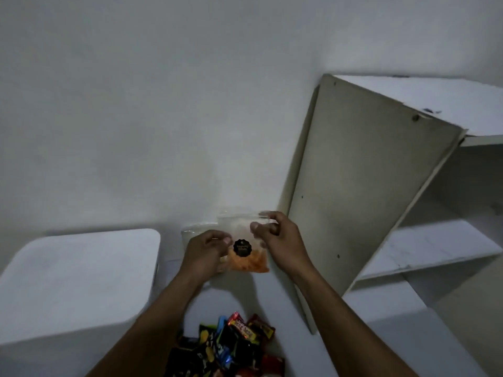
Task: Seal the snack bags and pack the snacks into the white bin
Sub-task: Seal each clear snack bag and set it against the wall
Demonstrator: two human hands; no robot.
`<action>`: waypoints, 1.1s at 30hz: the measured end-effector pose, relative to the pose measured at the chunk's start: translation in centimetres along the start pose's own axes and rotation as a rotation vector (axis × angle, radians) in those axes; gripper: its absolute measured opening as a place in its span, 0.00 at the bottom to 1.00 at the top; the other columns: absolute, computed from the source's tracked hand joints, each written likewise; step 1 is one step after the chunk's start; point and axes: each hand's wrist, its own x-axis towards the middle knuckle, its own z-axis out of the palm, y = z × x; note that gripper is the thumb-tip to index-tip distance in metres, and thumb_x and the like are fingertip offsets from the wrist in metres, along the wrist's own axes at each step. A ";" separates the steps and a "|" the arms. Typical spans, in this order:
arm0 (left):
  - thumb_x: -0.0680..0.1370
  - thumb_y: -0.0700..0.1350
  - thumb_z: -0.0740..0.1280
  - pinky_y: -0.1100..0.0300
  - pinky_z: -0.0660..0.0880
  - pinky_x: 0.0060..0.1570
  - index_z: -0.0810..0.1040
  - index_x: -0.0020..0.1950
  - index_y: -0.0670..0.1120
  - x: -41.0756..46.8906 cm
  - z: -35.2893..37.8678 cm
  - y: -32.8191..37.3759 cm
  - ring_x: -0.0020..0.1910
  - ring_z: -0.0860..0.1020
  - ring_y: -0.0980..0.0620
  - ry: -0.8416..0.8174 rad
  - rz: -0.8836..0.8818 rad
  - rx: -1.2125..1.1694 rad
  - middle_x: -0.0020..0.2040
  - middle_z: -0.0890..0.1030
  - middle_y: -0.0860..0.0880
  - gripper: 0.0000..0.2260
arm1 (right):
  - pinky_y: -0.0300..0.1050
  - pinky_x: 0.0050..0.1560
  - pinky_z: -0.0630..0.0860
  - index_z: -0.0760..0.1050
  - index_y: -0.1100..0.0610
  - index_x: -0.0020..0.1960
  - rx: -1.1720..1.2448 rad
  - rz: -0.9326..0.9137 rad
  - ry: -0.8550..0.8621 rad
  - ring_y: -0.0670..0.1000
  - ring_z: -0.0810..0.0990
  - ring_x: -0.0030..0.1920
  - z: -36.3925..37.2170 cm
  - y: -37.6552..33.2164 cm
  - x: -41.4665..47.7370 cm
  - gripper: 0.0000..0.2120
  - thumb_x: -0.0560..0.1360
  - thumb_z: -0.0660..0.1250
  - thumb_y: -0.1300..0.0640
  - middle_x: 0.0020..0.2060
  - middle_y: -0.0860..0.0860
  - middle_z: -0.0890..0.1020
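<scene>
White wall behind; both hands pinch clear snack bag

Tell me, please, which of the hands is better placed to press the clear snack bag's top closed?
Right, probably. The right hand pinches the top edge of the clear snack bag, where the seal appears to run. The left hand grips lower on the bag's left side, so it suits steadying.
</scene>
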 end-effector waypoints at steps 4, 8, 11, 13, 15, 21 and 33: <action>0.79 0.38 0.68 0.53 0.82 0.42 0.82 0.49 0.43 3.4 1.9 -4.7 0.44 0.82 0.47 0.050 -0.020 -0.004 0.47 0.84 0.43 0.03 | 0.36 0.41 0.78 0.79 0.51 0.50 -0.157 0.104 0.047 0.49 0.84 0.45 0.4 8.5 2.3 0.07 0.76 0.70 0.62 0.42 0.49 0.84; 0.79 0.38 0.68 0.53 0.80 0.46 0.82 0.56 0.44 7.2 3.9 -9.6 0.48 0.82 0.48 0.056 -0.019 0.059 0.50 0.83 0.45 0.07 | 0.40 0.42 0.79 0.80 0.51 0.46 -0.256 0.140 0.117 0.47 0.83 0.43 0.9 15.5 5.1 0.08 0.77 0.67 0.63 0.41 0.48 0.84; 0.78 0.40 0.69 0.49 0.80 0.52 0.82 0.57 0.46 9.4 5.0 -13.0 0.52 0.81 0.49 0.067 -0.033 0.126 0.51 0.84 0.49 0.09 | 0.47 0.48 0.80 0.77 0.48 0.47 -0.278 0.209 0.153 0.50 0.82 0.45 1.1 19.0 6.8 0.10 0.77 0.64 0.63 0.41 0.47 0.81; 0.78 0.41 0.70 0.44 0.80 0.54 0.83 0.55 0.47 10.6 5.7 -14.9 0.51 0.82 0.48 0.082 -0.032 0.136 0.49 0.84 0.48 0.07 | 0.45 0.49 0.78 0.74 0.47 0.43 -0.322 0.241 0.169 0.51 0.82 0.46 1.3 21.1 7.7 0.10 0.77 0.64 0.62 0.42 0.48 0.82; 0.75 0.44 0.70 0.43 0.80 0.53 0.83 0.53 0.47 11.4 6.4 -16.3 0.50 0.83 0.47 0.111 -0.027 0.139 0.48 0.85 0.46 0.08 | 0.47 0.50 0.79 0.72 0.45 0.39 -0.341 0.259 0.187 0.52 0.83 0.46 1.4 22.8 8.5 0.12 0.76 0.66 0.61 0.43 0.50 0.84; 0.77 0.40 0.69 0.44 0.79 0.51 0.81 0.53 0.45 13.4 7.6 -18.2 0.49 0.82 0.42 0.233 -0.023 0.131 0.46 0.84 0.42 0.06 | 0.45 0.50 0.78 0.73 0.48 0.46 -0.363 0.239 0.175 0.50 0.81 0.47 1.6 24.7 9.9 0.11 0.75 0.69 0.63 0.39 0.45 0.80; 0.77 0.37 0.67 0.59 0.77 0.43 0.79 0.54 0.47 13.2 7.7 -17.2 0.45 0.80 0.49 0.335 -0.048 0.215 0.50 0.83 0.46 0.08 | 0.50 0.59 0.78 0.72 0.56 0.69 -0.397 0.230 0.149 0.55 0.82 0.58 2.1 23.6 10.4 0.22 0.77 0.68 0.61 0.57 0.55 0.83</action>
